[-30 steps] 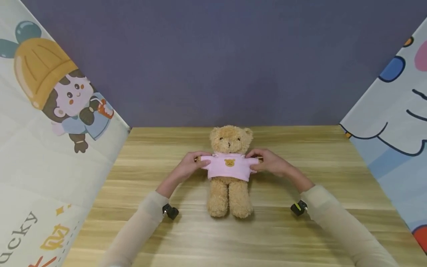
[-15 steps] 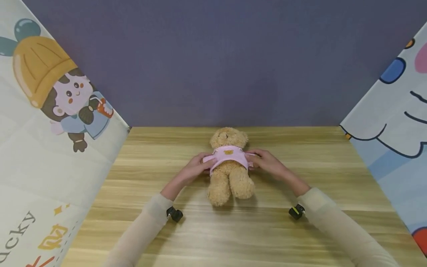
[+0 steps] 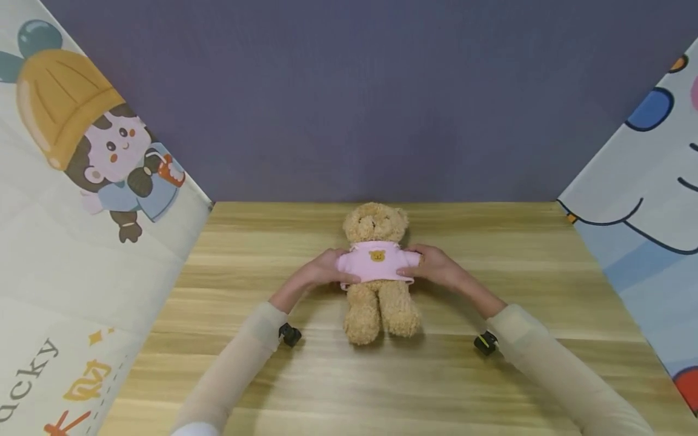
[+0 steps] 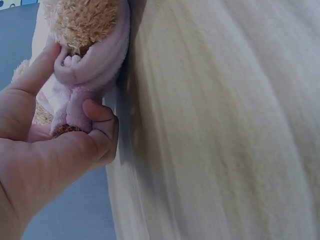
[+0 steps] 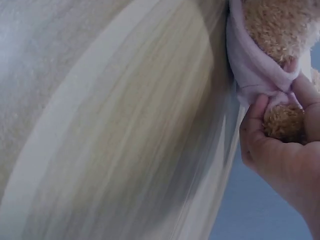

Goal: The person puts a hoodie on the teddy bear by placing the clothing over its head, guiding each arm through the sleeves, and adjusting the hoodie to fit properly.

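Observation:
A tan teddy bear [image 3: 373,315] in a pink shirt [image 3: 371,266] lies face up, its head toward the grey back panel. My left hand [image 3: 325,266] grips the shirt's side by one arm, the thumb over the front of the hem. On the opposite side my right hand [image 3: 433,266] holds the shirt the same way. In the left wrist view, thumb and curled fingers pinch the pink cloth [image 4: 75,100] around the sleeve. The right wrist view has the cloth [image 5: 260,75] between thumb and fingers, with the furry paw [image 5: 284,122] poking out.
The bear is on a wood-grain table [image 3: 349,387]. A dark grey panel [image 3: 349,103] rises behind it. Printed sheets with cartoon figures stand at the left [image 3: 43,242] and right [image 3: 649,254]. Each wrist carries a small black camera.
Half a second ago the bear was tilted, its head tipped back and legs raised; now it lies flatter. My hands have shifted from the sleeves inward onto the shirt's sides.

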`<action>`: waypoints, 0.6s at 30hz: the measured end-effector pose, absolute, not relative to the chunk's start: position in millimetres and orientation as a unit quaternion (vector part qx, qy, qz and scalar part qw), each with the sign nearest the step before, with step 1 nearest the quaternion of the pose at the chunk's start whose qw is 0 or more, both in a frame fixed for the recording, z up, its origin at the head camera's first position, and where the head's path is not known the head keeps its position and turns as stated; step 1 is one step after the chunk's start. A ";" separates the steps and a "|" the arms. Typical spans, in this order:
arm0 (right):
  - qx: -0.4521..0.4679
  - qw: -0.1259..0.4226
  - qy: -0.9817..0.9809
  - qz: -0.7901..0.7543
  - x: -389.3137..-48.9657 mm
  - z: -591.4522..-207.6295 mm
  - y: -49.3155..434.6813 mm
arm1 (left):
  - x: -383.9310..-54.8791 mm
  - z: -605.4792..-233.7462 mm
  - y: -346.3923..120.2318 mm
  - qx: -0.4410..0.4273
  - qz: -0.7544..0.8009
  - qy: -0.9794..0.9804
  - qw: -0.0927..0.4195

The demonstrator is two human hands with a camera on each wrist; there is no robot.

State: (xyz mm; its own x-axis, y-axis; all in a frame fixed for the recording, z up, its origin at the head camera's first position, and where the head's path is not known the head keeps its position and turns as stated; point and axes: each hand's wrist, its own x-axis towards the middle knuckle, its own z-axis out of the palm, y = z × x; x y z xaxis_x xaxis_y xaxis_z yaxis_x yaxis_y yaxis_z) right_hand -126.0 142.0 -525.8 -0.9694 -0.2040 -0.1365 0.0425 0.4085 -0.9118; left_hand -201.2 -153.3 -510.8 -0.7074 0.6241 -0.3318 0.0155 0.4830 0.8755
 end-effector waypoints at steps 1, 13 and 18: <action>-0.051 0.109 0.834 -0.539 -126.0 -525.4 142.6 | -202.4 -510.5 -154.1 0.210 0.464 0.798 0.322; -0.047 0.143 0.747 -0.647 -136.8 -525.2 150.1 | -201.9 -519.4 -149.3 0.158 0.635 0.682 0.325; -0.052 0.134 0.775 -0.615 -139.4 -530.2 160.7 | -204.7 -523.2 -149.2 0.132 0.628 0.706 0.297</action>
